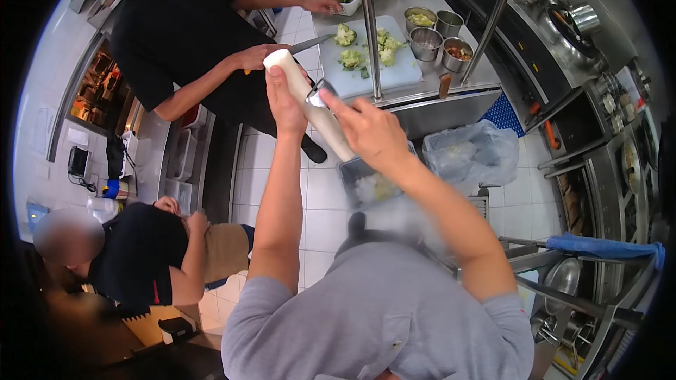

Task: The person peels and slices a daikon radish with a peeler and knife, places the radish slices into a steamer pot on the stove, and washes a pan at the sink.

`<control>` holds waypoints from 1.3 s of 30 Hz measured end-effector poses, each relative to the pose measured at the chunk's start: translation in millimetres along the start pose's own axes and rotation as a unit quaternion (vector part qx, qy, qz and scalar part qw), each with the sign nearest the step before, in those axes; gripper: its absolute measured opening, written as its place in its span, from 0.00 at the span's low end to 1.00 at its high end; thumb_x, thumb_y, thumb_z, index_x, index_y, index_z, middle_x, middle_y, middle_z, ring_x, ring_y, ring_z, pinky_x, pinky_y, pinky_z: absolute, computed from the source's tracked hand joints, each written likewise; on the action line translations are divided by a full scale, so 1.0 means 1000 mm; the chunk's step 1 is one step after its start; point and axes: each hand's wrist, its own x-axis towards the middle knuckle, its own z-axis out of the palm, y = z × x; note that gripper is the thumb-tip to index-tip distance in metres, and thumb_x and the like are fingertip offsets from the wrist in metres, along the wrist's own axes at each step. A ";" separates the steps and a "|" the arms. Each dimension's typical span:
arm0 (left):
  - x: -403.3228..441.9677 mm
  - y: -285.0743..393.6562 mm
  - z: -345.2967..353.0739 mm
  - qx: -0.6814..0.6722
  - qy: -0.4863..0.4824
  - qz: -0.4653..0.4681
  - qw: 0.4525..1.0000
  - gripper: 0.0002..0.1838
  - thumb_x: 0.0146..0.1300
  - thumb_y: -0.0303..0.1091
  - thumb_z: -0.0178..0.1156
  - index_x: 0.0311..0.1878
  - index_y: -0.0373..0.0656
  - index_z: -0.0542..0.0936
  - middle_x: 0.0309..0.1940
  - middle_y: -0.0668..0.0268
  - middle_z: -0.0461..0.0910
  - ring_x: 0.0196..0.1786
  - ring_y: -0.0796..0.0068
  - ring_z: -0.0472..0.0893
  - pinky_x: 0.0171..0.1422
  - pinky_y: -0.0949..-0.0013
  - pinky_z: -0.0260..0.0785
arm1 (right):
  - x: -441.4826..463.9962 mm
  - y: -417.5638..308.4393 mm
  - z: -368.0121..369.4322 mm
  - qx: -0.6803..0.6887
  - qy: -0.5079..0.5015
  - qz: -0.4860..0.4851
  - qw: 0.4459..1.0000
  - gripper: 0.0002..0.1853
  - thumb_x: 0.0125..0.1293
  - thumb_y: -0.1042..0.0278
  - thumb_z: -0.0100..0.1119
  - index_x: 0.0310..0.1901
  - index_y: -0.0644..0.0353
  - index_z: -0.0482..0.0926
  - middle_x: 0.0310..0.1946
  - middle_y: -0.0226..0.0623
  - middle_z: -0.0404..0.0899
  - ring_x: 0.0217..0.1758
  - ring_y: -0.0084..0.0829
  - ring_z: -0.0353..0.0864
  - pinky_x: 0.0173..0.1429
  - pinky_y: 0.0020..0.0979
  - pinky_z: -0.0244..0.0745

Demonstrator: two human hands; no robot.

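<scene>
A long white daikon (314, 111) is gripped by the left hand (286, 102), its thumb laid along the upper part and the other fingers largely hidden behind. The peeler (318, 94) is held in the closed right hand (373, 130), with the index finger extended toward its head; its handle is mostly covered by the palm. Whether the blade touches the daikon cannot be made out. The daikon is held in mid-air, slanted, its long axis running from the blunt, far-left end to the narrower, near-right end. That lower end is seen against the rim of a grey bin (352, 193), whose pale contents are blurred. The left forearm is raised nearly straight ahead; the right is angled inward from the right. Beyond, broccoli pieces (346, 35) are spread on a white cutting board (408, 74), and a knife (310, 43) is held by a co-worker (179, 28).
</scene>
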 end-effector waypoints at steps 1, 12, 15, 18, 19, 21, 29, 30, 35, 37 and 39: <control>-0.002 0.004 0.005 -0.004 0.010 -0.004 1.000 0.31 0.75 0.65 0.48 0.56 0.42 0.71 0.35 0.66 0.75 0.34 0.78 0.75 0.40 0.74 0.71 | -0.009 0.005 0.012 -0.024 -0.019 -0.005 1.000 0.33 0.66 0.72 0.61 0.72 0.33 0.72 0.29 0.39 0.74 0.26 0.48 0.80 0.33 0.48 0.79; -0.024 -0.017 -0.060 0.116 0.145 -0.020 0.982 0.21 0.79 0.50 0.45 0.58 0.41 0.74 0.41 0.58 0.83 0.40 0.66 0.83 0.47 0.62 0.80 | -0.194 0.088 0.063 0.169 0.008 0.150 0.974 0.32 0.69 0.72 0.55 0.75 0.42 0.67 0.41 0.54 0.83 0.32 0.55 0.85 0.37 0.51 0.80; -0.059 -0.032 -0.072 0.210 0.078 -0.012 0.974 0.23 0.79 0.47 0.45 0.61 0.40 0.78 0.43 0.61 0.83 0.43 0.70 0.82 0.50 0.66 0.78 | -0.191 0.086 0.065 0.119 -0.119 0.388 0.906 0.21 0.71 0.69 0.57 0.65 0.57 0.74 0.34 0.47 0.85 0.34 0.49 0.86 0.38 0.46 0.80; -0.108 -0.045 -0.071 0.287 -0.007 0.021 0.958 0.30 0.80 0.56 0.46 0.64 0.36 0.77 0.43 0.64 0.77 0.45 0.73 0.77 0.52 0.68 0.72 | -0.246 0.105 0.115 0.131 -0.015 0.367 0.921 0.21 0.68 0.62 0.61 0.60 0.60 0.75 0.36 0.55 0.85 0.38 0.58 0.85 0.45 0.51 0.81; -0.125 -0.050 -0.068 0.267 -0.016 -0.024 0.963 0.32 0.79 0.58 0.48 0.63 0.34 0.76 0.43 0.63 0.77 0.45 0.72 0.77 0.53 0.68 0.72 | -0.243 0.080 0.077 0.114 -0.016 0.437 0.892 0.22 0.69 0.60 0.60 0.62 0.57 0.75 0.38 0.58 0.85 0.39 0.59 0.85 0.47 0.53 0.80; -0.166 -0.055 -0.047 0.249 -0.026 -0.080 0.965 0.33 0.79 0.59 0.48 0.61 0.31 0.72 0.44 0.59 0.77 0.47 0.69 0.77 0.57 0.66 0.72 | -0.279 0.068 0.074 0.103 0.077 0.459 0.879 0.22 0.70 0.58 0.59 0.63 0.53 0.75 0.33 0.54 0.85 0.37 0.58 0.85 0.47 0.53 0.80; -0.260 -0.132 -0.052 -0.028 -0.053 -0.558 0.827 0.34 0.73 0.69 0.49 0.51 0.40 0.69 0.40 0.63 0.71 0.44 0.67 0.74 0.56 0.60 0.74 | -0.465 -0.098 -0.003 -0.056 0.261 0.640 0.721 0.21 0.69 0.60 0.60 0.63 0.51 0.76 0.35 0.52 0.85 0.34 0.54 0.85 0.43 0.50 0.81; -0.270 -0.150 -0.059 -0.059 -0.050 -0.601 0.795 0.35 0.73 0.70 0.49 0.53 0.40 0.68 0.41 0.62 0.72 0.45 0.66 0.75 0.58 0.57 0.75 | -0.496 -0.121 -0.003 -0.128 0.314 0.618 0.709 0.23 0.69 0.60 0.60 0.65 0.51 0.74 0.34 0.51 0.85 0.32 0.54 0.85 0.41 0.50 0.81; -0.324 -0.093 -0.006 -0.068 -0.109 -0.630 0.766 0.37 0.73 0.69 0.48 0.63 0.43 0.65 0.48 0.60 0.71 0.50 0.61 0.75 0.63 0.43 0.74 | -0.595 -0.264 -0.069 -0.255 0.399 0.747 0.467 0.30 0.67 0.63 0.61 0.70 0.52 0.68 0.37 0.55 0.84 0.36 0.56 0.85 0.44 0.51 0.81; -0.346 -0.077 0.009 -0.080 -0.205 -0.610 0.761 0.36 0.72 0.69 0.50 0.63 0.42 0.66 0.47 0.62 0.70 0.49 0.63 0.74 0.60 0.47 0.74 | -0.649 -0.298 -0.085 -0.301 0.427 0.750 0.406 0.31 0.66 0.65 0.60 0.71 0.54 0.67 0.39 0.56 0.83 0.39 0.57 0.86 0.46 0.52 0.81; -0.368 -0.027 0.045 -0.037 -0.269 -0.555 0.786 0.34 0.74 0.67 0.50 0.58 0.42 0.68 0.41 0.65 0.69 0.44 0.65 0.73 0.55 0.52 0.73 | -0.711 -0.321 -0.093 -0.368 0.425 0.764 0.317 0.31 0.66 0.71 0.55 0.72 0.52 0.65 0.46 0.56 0.81 0.48 0.56 0.84 0.53 0.53 0.79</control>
